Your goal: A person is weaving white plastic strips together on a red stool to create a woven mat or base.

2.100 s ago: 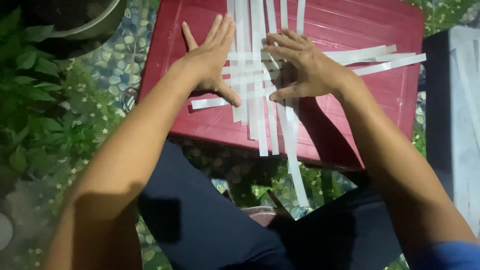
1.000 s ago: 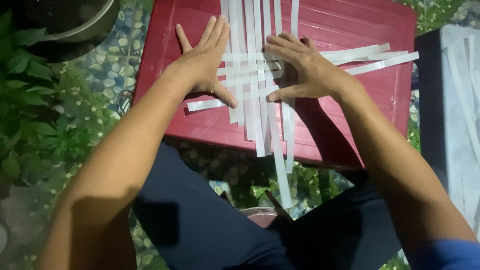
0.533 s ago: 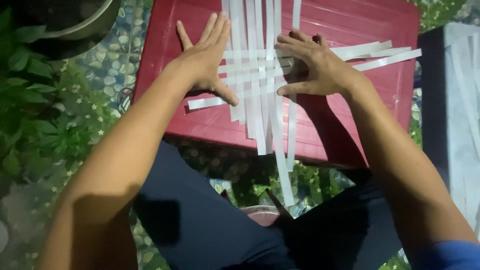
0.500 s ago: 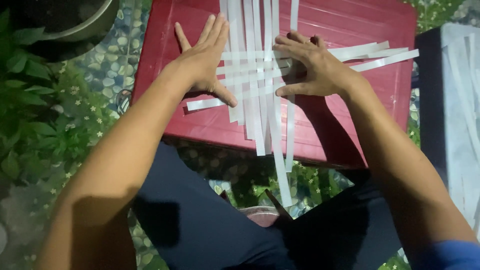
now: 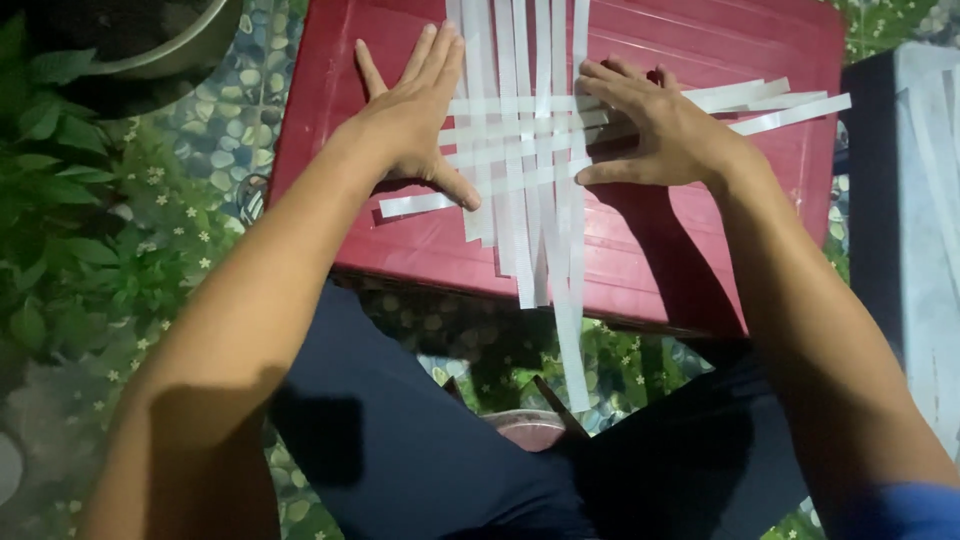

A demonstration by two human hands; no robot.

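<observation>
White flat strips (image 5: 520,150), thin and ribbon-like with a slight sheen, lay crossed in a loose lattice on the dark red ribbed plastic worktop (image 5: 700,50). Upright strips ran from the far edge toward the near edge; several overhung that near edge, and the longest hung down past it over the lap. Crosswise strips passed through them, their ends fanning out to the right, just short of the worktop's right edge.

Left hand (image 5: 410,115) lay flat, fingers spread, palm down on the left ends of the crosswise strips, thumb tip touching the lowest one. No grip closed on anything. Right hand (image 5: 660,130) also lay flat and open, fingers pressing the lattice's right side, thumb stretched along the lowest crosswise strip.

Bare red surface showed left of the left hand and near the right corner. Dark blue trousers (image 5: 420,460) filled the space below the worktop. Green leafy plants (image 5: 60,220) stood at left on pebbled ground (image 5: 225,110). A pale grey flat surface (image 5: 925,220) stood just right of the worktop.
</observation>
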